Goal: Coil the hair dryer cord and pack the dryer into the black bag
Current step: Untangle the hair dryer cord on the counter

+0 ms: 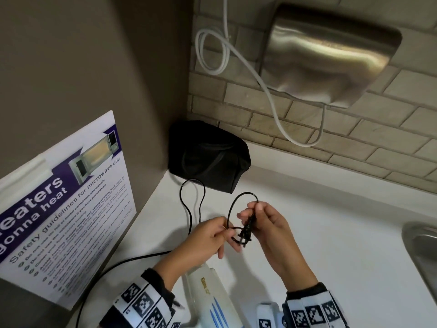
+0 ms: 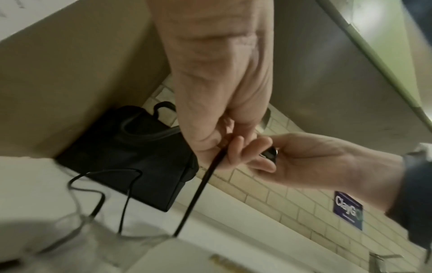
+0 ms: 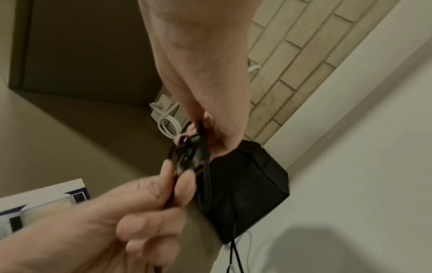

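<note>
One white countertop (image 1: 307,221), one steel hand dryer (image 1: 331,55) on the brick wall with one white cable (image 1: 267,91) looping below it, one microwave safety poster (image 1: 71,209) leaning on the left wall, one sink (image 1: 423,254) at the right edge. One black bag (image 1: 208,157) sits in the back corner of the counter, soft fabric, zipper arc across its top, touching both walls. One hair dryer (image 1: 212,301), white body with blue stripes, lies on the counter at the bottom edge between the wrists. One black cord (image 1: 191,204): thin, runs from lower left across the counter, makes a tall loop just in front of the bag, then a smaller loop up between the hands. One black plug (image 1: 247,229) at the cord's end, prongs pointing down.

Two hands, both raised above the counter, close together, wrists in marker-patterned bands. Right hand (image 1: 267,230) pinches the plug and cord with thumb and fingertips, other fingers curled. Left hand (image 1: 208,237) pinches the cord just left of the plug, thumb against forefinger, cord dropping straight down from it in the left wrist view. Right wrist view is blurred around the left hand's fingers.
</note>
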A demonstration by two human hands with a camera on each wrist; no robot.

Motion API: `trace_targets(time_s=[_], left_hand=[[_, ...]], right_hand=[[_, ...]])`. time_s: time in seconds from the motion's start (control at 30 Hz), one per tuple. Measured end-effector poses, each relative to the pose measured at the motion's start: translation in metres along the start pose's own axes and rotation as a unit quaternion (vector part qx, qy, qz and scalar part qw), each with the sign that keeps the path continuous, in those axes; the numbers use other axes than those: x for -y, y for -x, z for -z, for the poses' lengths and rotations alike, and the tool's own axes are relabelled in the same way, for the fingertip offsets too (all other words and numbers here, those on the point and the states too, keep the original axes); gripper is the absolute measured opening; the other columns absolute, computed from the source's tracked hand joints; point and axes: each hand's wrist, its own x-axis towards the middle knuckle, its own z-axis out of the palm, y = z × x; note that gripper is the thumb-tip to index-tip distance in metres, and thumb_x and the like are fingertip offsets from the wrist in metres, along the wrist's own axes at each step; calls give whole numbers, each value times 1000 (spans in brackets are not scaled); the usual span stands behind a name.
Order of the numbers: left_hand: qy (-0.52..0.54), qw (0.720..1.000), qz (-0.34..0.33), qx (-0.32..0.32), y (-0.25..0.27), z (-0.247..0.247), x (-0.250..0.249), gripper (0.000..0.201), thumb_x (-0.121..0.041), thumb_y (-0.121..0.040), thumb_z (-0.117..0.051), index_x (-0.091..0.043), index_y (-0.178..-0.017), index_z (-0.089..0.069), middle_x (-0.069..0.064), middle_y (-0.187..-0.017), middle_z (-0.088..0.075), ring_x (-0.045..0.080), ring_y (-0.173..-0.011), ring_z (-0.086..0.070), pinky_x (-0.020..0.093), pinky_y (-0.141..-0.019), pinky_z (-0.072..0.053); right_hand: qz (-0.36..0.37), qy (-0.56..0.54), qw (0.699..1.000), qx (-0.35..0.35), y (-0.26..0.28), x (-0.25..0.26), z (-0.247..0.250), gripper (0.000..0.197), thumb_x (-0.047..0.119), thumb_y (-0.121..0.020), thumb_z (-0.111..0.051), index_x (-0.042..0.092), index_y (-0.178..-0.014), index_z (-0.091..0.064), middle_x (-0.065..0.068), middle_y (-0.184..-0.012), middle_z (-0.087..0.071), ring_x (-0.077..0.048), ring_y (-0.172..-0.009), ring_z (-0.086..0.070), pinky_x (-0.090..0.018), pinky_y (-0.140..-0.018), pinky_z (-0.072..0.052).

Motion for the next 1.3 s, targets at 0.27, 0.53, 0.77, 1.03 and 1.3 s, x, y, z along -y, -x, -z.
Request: trace_targets(time_s=[0.27, 0.53, 0.77, 1.03, 1.3], left_hand=[[110, 969, 23, -220, -4, 39, 9, 18, -15, -98, -46, -8, -88, -60, 0, -72, -70, 10, -48, -48, 16, -46, -39], [180, 926, -38, -329, -1, 59, -4, 18, -17, -99, -47, -8, -91, -61, 4, -84, -72, 6, -41, -41, 17, -44, -37], [145, 956, -45, -251, 3, 43, -14, 18, -22, -99, -47, -14, -97, -63, 1, -84, -75, 8, -48, -45, 19, -51, -41], [102, 977, -33, -186, 0, 18, -13, 25, -14, -99, -46, -21, -95, -70, -6, -80, -75, 3, -60, -56, 17, -63, -47], [-2, 976, -55, -209, 0, 3, -20, 37, -1, -91, -54, -29, -72, -68, -16, -60, -69, 0, -55, -60, 15, -64, -52]], right_hand=[[9, 150, 988, -45, 4, -5, 33, 22, 24, -93, -55, 18, -78, -70, 2, -73, -67, -17, -73, -58, -28, -59, -37], [9, 394, 906, -157, -12, -46, 65, 38, -1, -92, -46, 21, -67, -65, 11, -70, -67, -10, -60, -50, -24, -58, -37], [-2, 391, 916, -94, -25, -56, 63, 38, -7, -87, -53, 28, -80, -68, 4, -86, -72, -15, -82, -64, -22, -74, -48], [152, 348, 919, -107, -14, -25, 24, 27, 7, -96, -47, 24, -105, -66, 11, -106, -68, -1, -104, -60, -17, -86, -45], [250, 508, 823, 46, -9, -14, -31, 36, 15, -86, -33, 14, -94, -68, 5, -78, -59, -8, -79, -44, -11, -70, -35]])
